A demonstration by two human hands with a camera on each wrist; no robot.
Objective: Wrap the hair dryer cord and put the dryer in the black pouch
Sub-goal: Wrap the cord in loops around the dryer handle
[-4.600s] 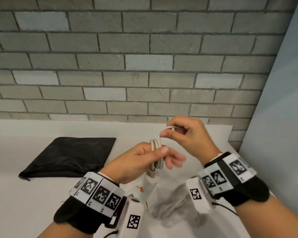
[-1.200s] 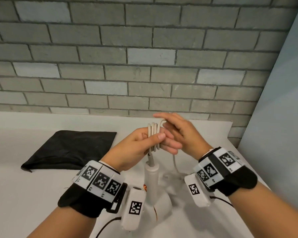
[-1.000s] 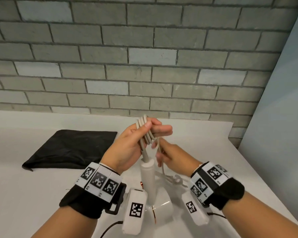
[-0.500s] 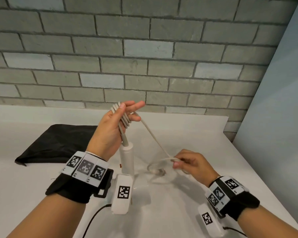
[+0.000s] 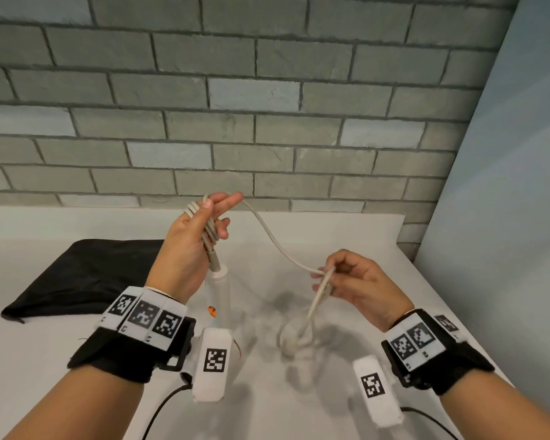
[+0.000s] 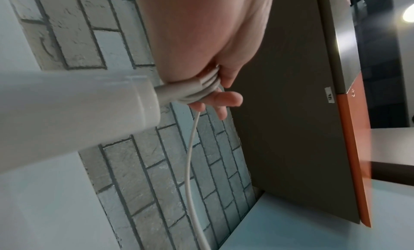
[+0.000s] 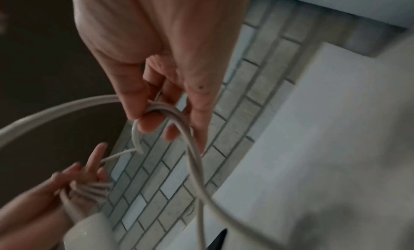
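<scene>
Holding cord (image 5: pixel 269 237) loops, the left hand (image 5: pixel 189 246) grips tight; right hand (image 5: pixel 359 285) pinches more; black pouch (image 5: pixel 86 274) lies flat left.

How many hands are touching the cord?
2. The left hand grips the coiled loops of the cord above the dryer handle; the right hand pinches the loose stretch, lower.
</scene>
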